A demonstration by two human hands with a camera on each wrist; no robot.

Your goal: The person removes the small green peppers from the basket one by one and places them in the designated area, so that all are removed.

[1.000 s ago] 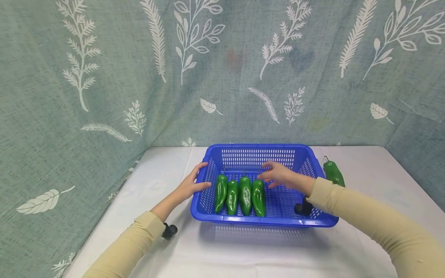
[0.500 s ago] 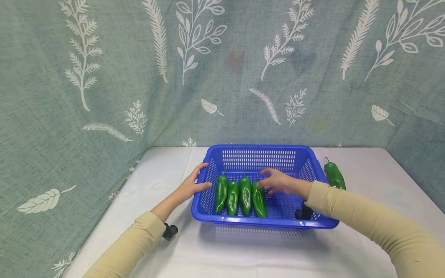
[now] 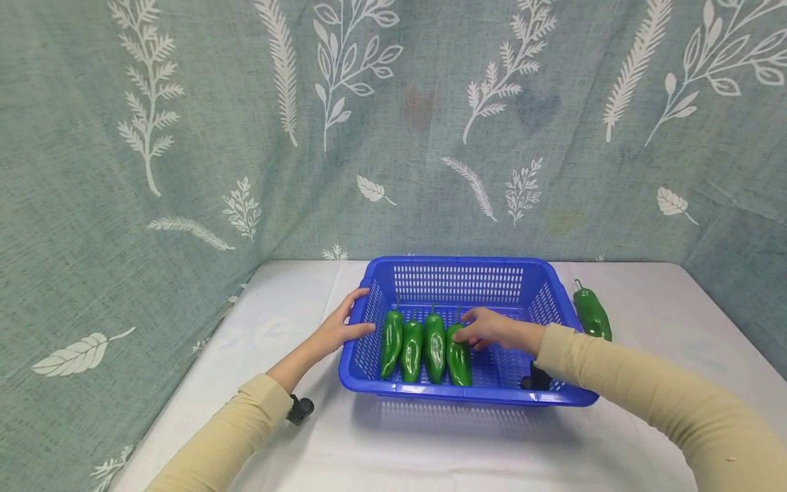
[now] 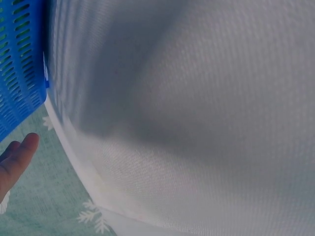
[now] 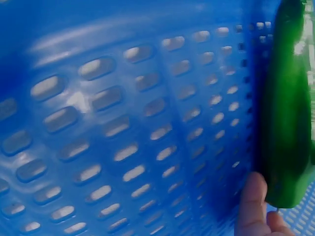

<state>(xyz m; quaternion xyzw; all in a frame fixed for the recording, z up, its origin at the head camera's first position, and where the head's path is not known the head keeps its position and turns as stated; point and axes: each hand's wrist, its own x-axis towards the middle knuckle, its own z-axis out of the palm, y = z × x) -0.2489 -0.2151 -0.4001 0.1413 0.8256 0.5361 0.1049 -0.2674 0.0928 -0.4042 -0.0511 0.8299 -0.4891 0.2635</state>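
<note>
Several green peppers lie side by side in a blue basket, stems pointing to the back. My right hand reaches over the basket and pinches the rightmost pepper near its stem end. In the right wrist view that pepper stands along the right edge, with fingertips against its lower side. My left hand rests on the basket's left rim, fingers spread; the left wrist view shows its straight fingers beside the basket.
Another green pepper lies on the white tablecloth, right of the basket. A green cloth with white leaf prints hangs behind the table and along its left side.
My right hand has moved down and slightly left onto the rightmost pepper in the basket, its fingers closing around the upper end. The left hand has stayed at the rim.
</note>
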